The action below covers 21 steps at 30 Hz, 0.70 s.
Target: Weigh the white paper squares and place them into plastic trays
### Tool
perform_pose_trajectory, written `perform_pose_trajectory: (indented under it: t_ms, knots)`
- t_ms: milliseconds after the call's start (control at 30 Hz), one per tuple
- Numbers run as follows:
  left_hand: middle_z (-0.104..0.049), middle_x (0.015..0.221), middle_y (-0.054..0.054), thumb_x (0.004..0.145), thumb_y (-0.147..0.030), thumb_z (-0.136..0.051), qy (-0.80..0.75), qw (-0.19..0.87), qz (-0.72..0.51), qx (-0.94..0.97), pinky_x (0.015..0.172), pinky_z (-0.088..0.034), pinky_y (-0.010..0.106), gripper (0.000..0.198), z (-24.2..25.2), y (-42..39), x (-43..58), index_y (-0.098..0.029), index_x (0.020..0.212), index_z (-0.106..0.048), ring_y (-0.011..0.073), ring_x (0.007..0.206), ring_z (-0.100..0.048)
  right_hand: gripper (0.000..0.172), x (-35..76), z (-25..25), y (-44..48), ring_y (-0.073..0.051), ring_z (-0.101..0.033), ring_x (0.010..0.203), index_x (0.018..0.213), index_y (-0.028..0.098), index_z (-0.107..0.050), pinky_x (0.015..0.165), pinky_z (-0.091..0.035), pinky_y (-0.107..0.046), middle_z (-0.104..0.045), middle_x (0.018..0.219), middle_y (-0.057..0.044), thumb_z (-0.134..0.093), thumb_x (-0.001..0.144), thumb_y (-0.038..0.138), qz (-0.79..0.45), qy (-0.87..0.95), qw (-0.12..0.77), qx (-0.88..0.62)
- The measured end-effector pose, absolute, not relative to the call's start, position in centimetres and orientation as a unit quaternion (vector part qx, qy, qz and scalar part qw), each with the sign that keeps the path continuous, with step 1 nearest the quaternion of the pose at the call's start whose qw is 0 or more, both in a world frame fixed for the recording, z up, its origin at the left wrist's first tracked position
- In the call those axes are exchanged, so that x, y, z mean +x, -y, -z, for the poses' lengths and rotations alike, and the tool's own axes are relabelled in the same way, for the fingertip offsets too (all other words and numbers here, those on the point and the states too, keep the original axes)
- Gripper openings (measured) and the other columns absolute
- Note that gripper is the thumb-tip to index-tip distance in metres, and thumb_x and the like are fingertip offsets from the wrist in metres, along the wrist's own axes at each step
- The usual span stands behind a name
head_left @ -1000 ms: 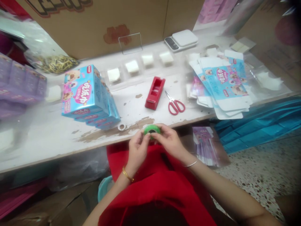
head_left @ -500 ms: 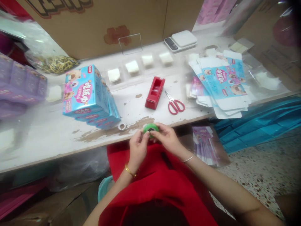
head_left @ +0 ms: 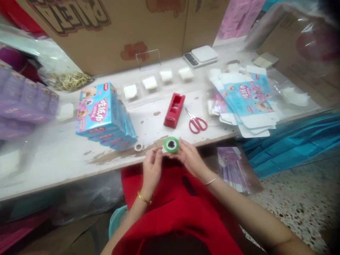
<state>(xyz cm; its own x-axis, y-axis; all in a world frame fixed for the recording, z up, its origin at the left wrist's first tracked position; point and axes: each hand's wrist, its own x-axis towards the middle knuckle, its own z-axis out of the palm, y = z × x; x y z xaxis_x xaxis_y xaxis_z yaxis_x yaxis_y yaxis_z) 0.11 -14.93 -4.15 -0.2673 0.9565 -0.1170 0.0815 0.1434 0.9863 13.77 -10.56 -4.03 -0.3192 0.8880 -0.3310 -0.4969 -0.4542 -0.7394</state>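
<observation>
A green roll of tape point(head_left: 171, 144) is held at the table's front edge, its hole facing up. My right hand point(head_left: 189, 158) grips it from the right side. My left hand point(head_left: 152, 168) is just left of the roll with thumb and fingers pinched together near its rim, perhaps on the tape's end; I cannot tell if it touches. A red tape dispenser point(head_left: 174, 110) stands empty on the worn white table point(head_left: 66, 156), with red-handled scissors point(head_left: 196, 122) to its right. A small spent tape core point(head_left: 138, 146) lies left of my hands.
Stacked blue printed boxes point(head_left: 103, 114) sit at the left, flat blue box blanks point(head_left: 245, 101) at the right. White pads in clear trays point(head_left: 150, 83), a scale point(head_left: 201, 55) and brown cartons line the back. Purple boxes point(head_left: 23, 106) lie far left.
My left hand has drawn a little away from the roll to the left, and the roll now shows its full face. The camera tilted, so everything sits slightly lower in view.
</observation>
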Motion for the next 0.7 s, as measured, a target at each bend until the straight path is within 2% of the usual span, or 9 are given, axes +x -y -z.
perform_pose_trajectory:
  t_ms: [100, 200, 333, 500, 700]
  knots:
    - [-0.068, 0.084, 0.003, 0.091, -0.05, -0.056, -0.619, 0.423, -0.483, 0.452, 0.08, -0.046, 0.028, 0.034, 3.7, 15.2, 0.0, -0.017, 0.087, -0.066, 0.0179, 0.083, -0.06, 0.04, 13.6, 3.8, 10.7, -0.017, -0.07, 0.076, 0.098, 0.018, -0.066, 0.07, -0.058, -0.03, -0.072, 0.09, -0.004, -0.065, 0.085, 0.055, -0.759, 0.254, 0.473, -0.369]
    - [-0.069, 0.08, 0.003, 0.089, -0.057, -0.053, -0.619, 0.428, -0.478, 0.452, 0.077, -0.046, 0.029, 0.043, 3.7, 15.0, -0.2, -0.017, 0.08, -0.067, 0.0189, 0.079, -0.06, 0.04, 13.6, 3.4, 11.1, -0.018, -0.07, 0.079, 0.1, 0.019, -0.067, 0.077, -0.058, -0.032, -0.072, 0.096, -0.004, -0.06, 0.088, 0.057, -0.73, 0.285, 0.487, -0.385]
    - [-0.064, 0.067, 0.002, 0.085, -0.065, -0.053, -0.632, 0.449, -0.443, 0.451, 0.07, -0.043, 0.029, 0.054, 3.8, 14.2, -0.2, -0.017, 0.064, -0.064, 0.0173, 0.068, -0.055, 0.039, 13.5, 2.8, 11.8, -0.02, -0.068, 0.093, 0.11, 0.022, -0.067, 0.083, -0.056, -0.032, -0.071, 0.106, -0.005, -0.056, 0.092, 0.054, -0.692, 0.357, 0.49, -0.391]
    - [-0.063, 0.064, 0.001, 0.08, -0.056, -0.066, -0.625, 0.508, -0.399, 0.438, 0.065, -0.04, 0.026, 0.043, 4.0, 13.6, 0.4, -0.014, 0.07, -0.068, 0.0152, 0.065, -0.053, 0.035, 13.6, 2.0, 12.3, -0.019, -0.066, 0.097, 0.116, 0.023, -0.065, 0.09, -0.051, -0.031, -0.071, 0.106, -0.004, -0.052, 0.096, 0.049, -0.673, 0.384, 0.49, -0.4]
    - [-0.064, 0.069, 0.001, 0.08, -0.046, -0.068, -0.588, 0.53, -0.44, 0.424, 0.069, -0.043, 0.025, 0.033, 3.7, 13.6, 0.6, -0.014, 0.07, -0.067, 0.0151, 0.069, -0.054, 0.033, 13.7, 1.9, 12.0, -0.02, -0.067, 0.092, 0.111, 0.02, -0.066, 0.086, -0.052, -0.032, -0.072, 0.104, -0.005, -0.058, 0.093, 0.047, -0.703, 0.309, 0.502, -0.399]
